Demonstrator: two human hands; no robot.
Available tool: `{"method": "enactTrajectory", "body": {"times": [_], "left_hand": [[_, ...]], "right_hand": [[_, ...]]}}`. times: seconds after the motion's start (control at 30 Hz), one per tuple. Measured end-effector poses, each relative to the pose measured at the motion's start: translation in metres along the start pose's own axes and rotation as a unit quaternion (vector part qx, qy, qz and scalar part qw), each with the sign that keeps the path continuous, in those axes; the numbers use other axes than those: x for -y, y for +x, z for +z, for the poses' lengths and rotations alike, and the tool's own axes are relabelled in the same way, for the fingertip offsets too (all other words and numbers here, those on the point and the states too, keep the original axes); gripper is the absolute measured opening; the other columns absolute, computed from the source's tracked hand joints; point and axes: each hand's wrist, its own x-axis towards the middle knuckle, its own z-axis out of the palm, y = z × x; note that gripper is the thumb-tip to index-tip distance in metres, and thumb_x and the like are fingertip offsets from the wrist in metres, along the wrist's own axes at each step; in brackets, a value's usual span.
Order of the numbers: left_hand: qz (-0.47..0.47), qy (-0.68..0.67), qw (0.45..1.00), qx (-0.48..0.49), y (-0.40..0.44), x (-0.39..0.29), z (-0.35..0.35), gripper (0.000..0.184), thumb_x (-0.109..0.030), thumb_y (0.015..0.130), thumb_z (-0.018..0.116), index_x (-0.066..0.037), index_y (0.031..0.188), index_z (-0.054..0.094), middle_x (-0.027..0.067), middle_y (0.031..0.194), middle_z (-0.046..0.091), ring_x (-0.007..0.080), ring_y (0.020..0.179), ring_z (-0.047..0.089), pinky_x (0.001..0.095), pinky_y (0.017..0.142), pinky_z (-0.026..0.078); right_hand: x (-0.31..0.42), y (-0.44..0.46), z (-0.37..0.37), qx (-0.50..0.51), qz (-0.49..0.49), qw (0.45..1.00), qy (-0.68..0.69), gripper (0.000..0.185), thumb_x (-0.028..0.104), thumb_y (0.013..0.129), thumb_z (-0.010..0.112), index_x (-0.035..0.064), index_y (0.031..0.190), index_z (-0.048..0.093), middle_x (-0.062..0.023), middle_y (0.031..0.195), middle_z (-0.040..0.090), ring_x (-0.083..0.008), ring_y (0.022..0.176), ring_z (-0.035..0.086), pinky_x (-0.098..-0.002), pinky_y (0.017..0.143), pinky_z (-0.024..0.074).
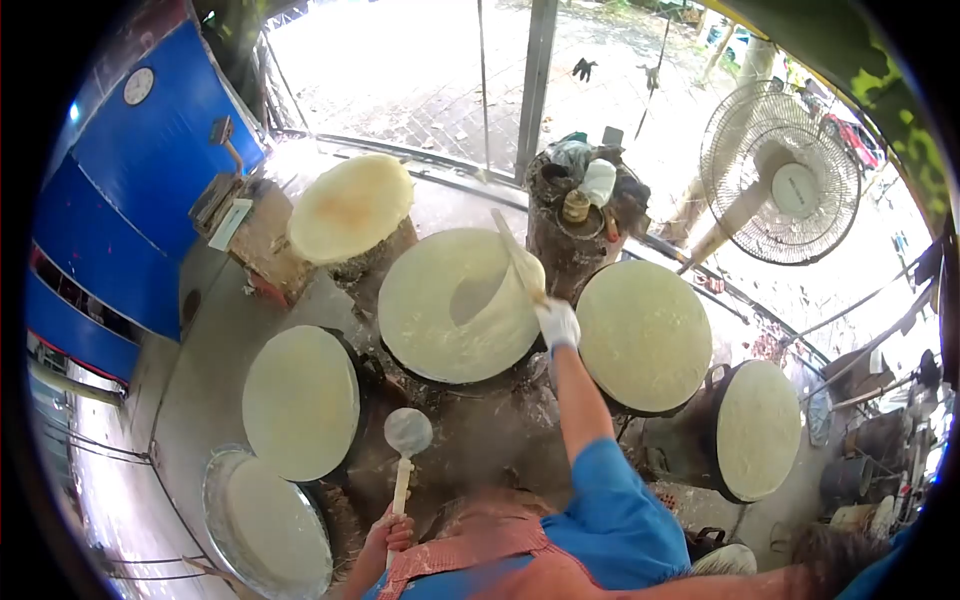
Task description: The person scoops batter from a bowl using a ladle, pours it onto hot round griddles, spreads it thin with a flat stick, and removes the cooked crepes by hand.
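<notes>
My left hand (392,533) is closed round the pale handle of a ladle (408,432), its round metal bowl raised in front of me. A white glove covers my right hand (558,326), stretched forward and closed on a long, flat wooden spatula (519,257). That spatula lies across the right side of the middle griddle (425,325), which bears a pale, spread layer of batter with a darker patch near its centre. Just right of the gloved hand is another pale-coated griddle (645,335).
Other round, pale-topped griddles stand around me: at left (300,400), lower left (265,525) and right (758,430). A browned round sheet (352,207) lies behind. A cluttered stand (575,225) with bottles is at the back, and a large fan (780,185) at right.
</notes>
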Motion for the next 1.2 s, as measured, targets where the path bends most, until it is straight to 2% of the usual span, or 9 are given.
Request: {"method": "enactTrajectory", "body": {"times": [0.23,0.33,0.5,0.6,0.73,0.87,1.0,1.13,1.2], "left_hand": [[0.074,0.23,0.96,-0.142,-0.015,-0.006,0.037,0.054,-0.009,0.087,0.052,-0.019,0.136,0.031,-0.0013,0.066,0.036,0.0053,0.047,0.03,0.0188,0.041,0.028],[0.075,0.221,0.953,-0.195,-0.016,-0.013,0.062,0.044,-0.011,0.092,0.047,-0.016,0.134,0.033,-0.0015,0.067,0.034,0.0049,0.047,0.029,0.0192,0.04,0.027],[0.08,0.142,0.973,-0.162,-0.048,-0.043,0.048,0.043,-0.008,0.093,0.042,-0.026,0.132,0.036,-0.001,0.064,0.03,0.0056,0.045,0.027,0.0191,0.036,0.024],[0.083,0.098,0.982,-0.135,-0.044,-0.061,0.027,0.044,-0.013,0.095,0.043,-0.028,0.135,0.035,-0.0001,0.067,0.032,0.0068,0.046,0.03,0.0196,0.036,0.029],[0.076,0.027,0.986,-0.145,-0.043,-0.057,0.053,0.027,-0.007,0.092,0.042,-0.027,0.111,0.047,-0.0026,0.062,0.031,0.0043,0.041,0.029,0.0155,0.032,0.025],[0.061,0.026,0.993,-0.1,-0.043,-0.064,0.049,0.037,-0.011,0.093,0.043,-0.034,0.122,0.045,-0.0024,0.063,0.032,0.0041,0.042,0.03,0.0162,0.033,0.027],[0.068,-0.017,0.99,-0.121,-0.023,-0.073,0.067,0.009,-0.014,0.092,0.045,-0.014,0.099,0.051,-0.0026,0.057,0.031,0.0046,0.039,0.031,0.0181,0.032,0.027],[0.03,-0.09,0.991,-0.093,0.02,-0.111,0.045,0.017,-0.02,0.094,0.041,-0.007,0.086,0.047,-0.0007,0.057,0.034,0.0079,0.039,0.032,0.0231,0.034,0.031],[0.0,-0.077,0.996,-0.043,0.052,-0.125,0.06,0.026,-0.021,0.093,0.044,-0.009,0.072,0.037,-0.0015,0.055,0.033,0.0078,0.038,0.033,0.0228,0.034,0.031]], "right_hand": [[-0.022,-0.083,0.073,0.017,0.107,0.891,0.441,0.03,0.012,0.072,0.071,-0.0015,0.098,0.067,-0.0103,0.091,0.068,-0.0159,0.081,0.061,-0.0271,0.076,0.0466],[0.046,-0.122,0.017,0.099,0.004,0.988,0.119,0.025,0.018,0.075,0.065,0.0017,0.094,0.069,-0.0116,0.09,0.068,-0.018,0.084,0.063,-0.0293,0.08,0.0473],[-0.014,-0.143,0.032,0.019,0.162,0.787,0.595,0.019,0.01,0.074,0.067,0.0029,0.092,0.068,0.0009,0.069,0.059,-0.006,0.054,0.049,-0.022,0.048,0.0371],[0.065,-0.2,0.029,0.102,0.34,0.804,0.477,0.029,0.013,0.074,0.069,0.0004,0.101,0.067,-0.0015,0.074,0.063,-0.0082,0.064,0.055,-0.0247,0.057,0.0432],[0.026,-0.184,0.02,0.065,0.095,0.937,0.33,0.031,0.013,0.078,0.066,-0.0043,0.104,0.064,-0.0074,0.097,0.067,-0.0123,0.088,0.059,-0.0243,0.08,0.0444],[0.03,-0.103,-0.03,-0.048,0.181,0.977,0.1,0.033,0.028,0.082,0.059,0.004,0.104,0.065,-0.0198,0.092,0.066,-0.0275,0.084,0.064,-0.0343,0.077,0.0471],[0.018,-0.089,-0.002,0.014,-0.079,0.975,-0.205,0.022,0.036,0.083,0.056,0.0184,0.09,0.067,-0.015,0.068,0.062,-0.0336,0.062,0.062,-0.0448,0.056,0.0479],[0.01,-0.117,-0.04,0.041,-0.21,0.948,-0.235,0.019,0.037,0.082,0.056,0.0256,0.094,0.066,-0.0112,0.061,0.059,-0.0302,0.056,0.06,-0.0428,0.049,0.046],[-0.009,-0.116,-0.044,-0.007,-0.076,0.982,-0.17,0.02,0.036,0.082,0.056,0.0217,0.091,0.067,-0.0128,0.064,0.059,-0.0322,0.059,0.06,-0.0457,0.053,0.0465]]}}
